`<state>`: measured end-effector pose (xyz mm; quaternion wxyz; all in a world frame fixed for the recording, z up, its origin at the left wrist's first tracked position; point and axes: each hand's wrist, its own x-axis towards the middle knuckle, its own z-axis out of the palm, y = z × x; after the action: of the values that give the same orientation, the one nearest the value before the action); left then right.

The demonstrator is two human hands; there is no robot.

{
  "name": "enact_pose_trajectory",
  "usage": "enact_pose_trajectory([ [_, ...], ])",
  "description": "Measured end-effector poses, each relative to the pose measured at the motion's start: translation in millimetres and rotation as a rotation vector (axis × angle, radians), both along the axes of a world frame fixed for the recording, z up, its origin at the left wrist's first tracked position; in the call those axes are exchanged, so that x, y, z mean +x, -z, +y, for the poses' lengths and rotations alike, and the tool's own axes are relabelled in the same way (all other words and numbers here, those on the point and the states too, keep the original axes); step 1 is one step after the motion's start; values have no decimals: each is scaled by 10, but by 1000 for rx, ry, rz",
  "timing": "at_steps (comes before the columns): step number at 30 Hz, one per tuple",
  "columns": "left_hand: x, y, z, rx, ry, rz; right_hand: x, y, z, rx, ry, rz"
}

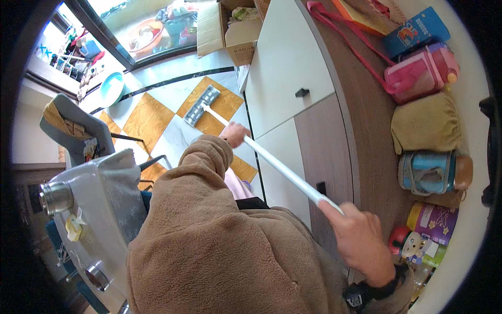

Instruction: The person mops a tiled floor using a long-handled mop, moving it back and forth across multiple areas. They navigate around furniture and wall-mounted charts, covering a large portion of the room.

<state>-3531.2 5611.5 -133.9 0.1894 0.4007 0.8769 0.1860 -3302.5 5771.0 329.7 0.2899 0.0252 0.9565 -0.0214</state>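
Note:
A flat mop with a white pole (282,168) slants across the view from lower right to upper left. Its grey rectangular head (202,105) lies on the orange and white checked floor. My left hand (235,134) is closed around the pole, not far above the mop head. Near the pole's upper end, my right hand (356,235) wraps round it, with a dark watch on that wrist. Brown fleece sleeves cover my arms.
A cabinet (282,78) runs along the right, bags and a box on its top. On the left stand a grey chair (78,125) and a covered table (112,209) with a metal canister (55,198). A blue basin (112,89) and a cardboard box (243,42) sit at the far end.

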Motion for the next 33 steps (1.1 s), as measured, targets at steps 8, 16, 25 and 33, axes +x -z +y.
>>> enact_pose_trajectory([
  [8, 105, -676, 513, 268, 381, -353, -188, -1019, -216, -5, 226, 15],
  [16, -437, -650, 534, 266, 479, -431, -833, -957, -384, -35, 471, -2],
  [25, -852, -659, 535, 275, 423, -464, -1595, -1134, -259, -40, 485, -48],
  [33, -1137, -546, 450, 264, 367, -401, -1638, -815, -137, -64, 467, 87],
])
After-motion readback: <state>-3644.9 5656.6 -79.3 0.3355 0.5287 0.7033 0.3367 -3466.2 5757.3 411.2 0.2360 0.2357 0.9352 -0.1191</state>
